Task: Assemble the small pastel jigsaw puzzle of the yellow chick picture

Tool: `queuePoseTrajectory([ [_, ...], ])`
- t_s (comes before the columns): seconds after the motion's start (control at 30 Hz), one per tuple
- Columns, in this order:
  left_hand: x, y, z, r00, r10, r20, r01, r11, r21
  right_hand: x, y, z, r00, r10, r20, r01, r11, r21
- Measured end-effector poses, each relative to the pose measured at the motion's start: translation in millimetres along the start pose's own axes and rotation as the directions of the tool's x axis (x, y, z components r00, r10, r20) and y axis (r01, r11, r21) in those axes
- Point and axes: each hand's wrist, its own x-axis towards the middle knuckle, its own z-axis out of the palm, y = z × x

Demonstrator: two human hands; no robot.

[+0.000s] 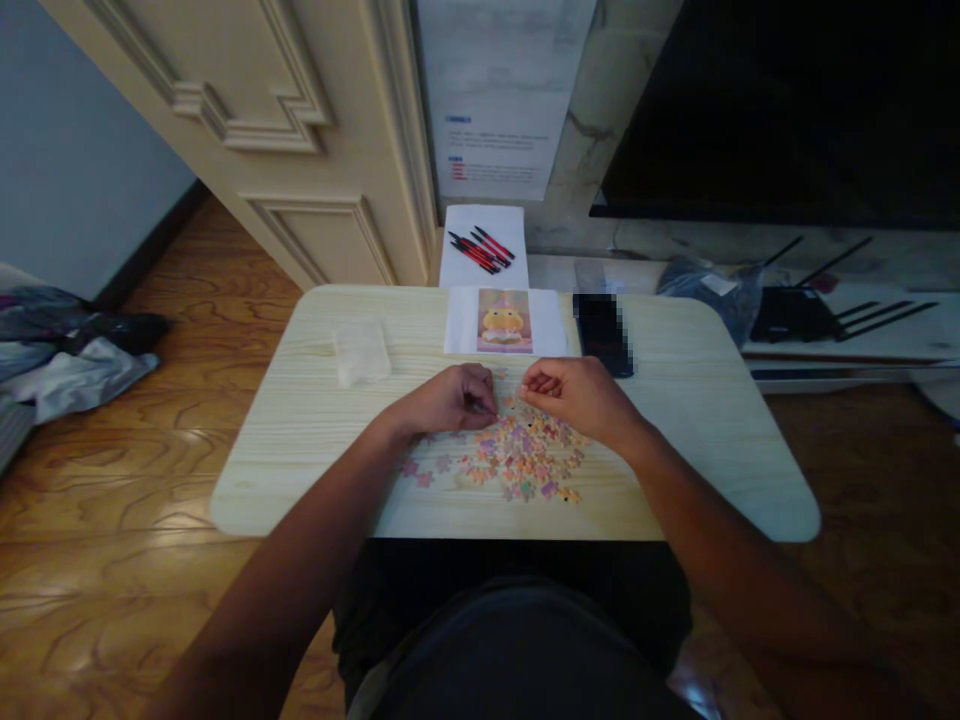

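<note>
Here, a scattered heap of small pastel jigsaw pieces (525, 455) in orange, pink and purple is lying on the pale wooden table (300, 430), spreading sideways beneath and just nearer than both hands, with its long axis running left to right and a few strays trailing off under the left wrist. The left hand (450, 400) is curling loosely, knuckles up, its fingertips pinching together at the heap's far edge; whether a piece is sitting between them is too small to tell. The right hand (574, 395) is resting close beside it, fingers bent inward and narrowly parted, touching the pieces. Both forearms are reaching in from the near corners, converging over the table. Just beyond the hands, a printed picture of a yellow cartoon figure on white paper (505, 320) is lying flat, and a dark rectangular phone (600, 330) is sitting beyond the right hand.
</note>
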Motion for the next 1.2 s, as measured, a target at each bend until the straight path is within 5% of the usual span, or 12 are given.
queuePoseTrajectory([
  [0.27, 0.5, 0.6, -1.2, 1.000, -0.009, 0.017, 0.010, 0.999, -0.047, -26.5, 2.4, 5.3, 0.981, 0.126, 0.146, -0.158, 0.959, 0.234],
  [0.73, 1.4, -0.1, -1.7, 1.000, 0.016, 0.013, -0.015, 0.999, -0.048, -45.6, 6.7, 6.8, 0.977, 0.137, 0.163, -0.163, 0.974, 0.157],
  [0.93, 2.2, -0.2, -0.5, 1.000, -0.004, 0.000, 0.004, 1.000, -0.012, -25.9, 15.5, -1.7, 0.985, 0.126, 0.115, -0.156, 0.939, 0.307],
  [1.2, 1.2, -2.1, 1.0, 0.998, -0.007, -0.055, 0.006, 1.000, -0.007, 30.6, 35.4, 6.4, 0.991, 0.089, 0.104, -0.111, 0.966, 0.233],
])
